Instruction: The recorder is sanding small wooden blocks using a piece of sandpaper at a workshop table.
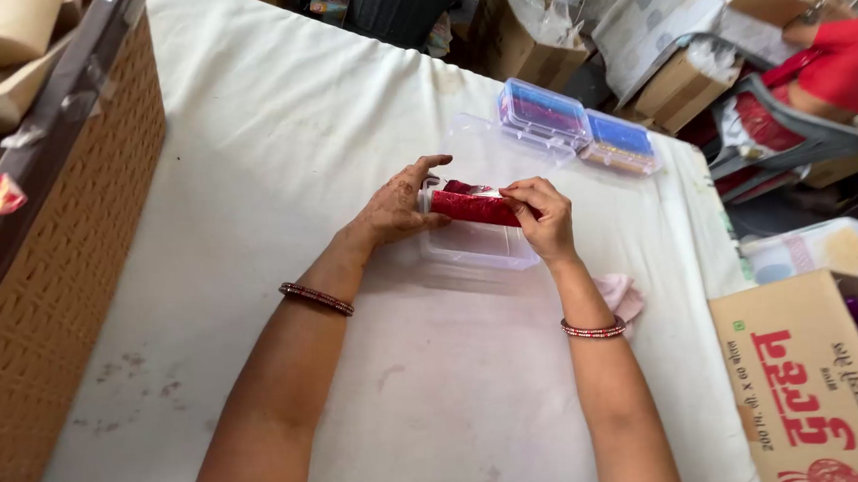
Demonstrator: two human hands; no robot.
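Two hands meeting at centre frame over an open clear plastic box (pixel 478 248) on the white-covered table (pixel 250 182). Between them a red glittery roll of bangles (pixel 474 208), long axis running left to right across the picture and tipping slightly down toward the right. Left hand (pixel 398 205) cupped round the roll's left end, fingers curled behind it, thumb stretched out above. Right hand (pixel 543 217) pinched on the right end, fingertips pressed to the top edge. Both hands closed on the same roll, neither nearer than the other, one at each end. Roll held just above the box's tray, whether touching the rim impossible to tell. Surface deep crimson with a sparkle, a pale strip showing along the upper edge near the right fingers. A second dark red piece (pixel 460 186) peeking out just behind, upper side.

Beyond the hands, toward upper right, two shut clear boxes side by side: one with purple and pink contents (pixel 543 111), one with blue contents (pixel 621 135), a loose clear lid (pixel 477 136) lying before them. Thin bangle on each wrist. Pink cloth scrap (pixel 623 294) just right of the right forearm. Woven brown crate (pixel 50 290) along the left edge. Cardboard carton with red print (pixel 809 387) in the lower right corner. Another person in red (pixel 845 58) at upper right, well apart.
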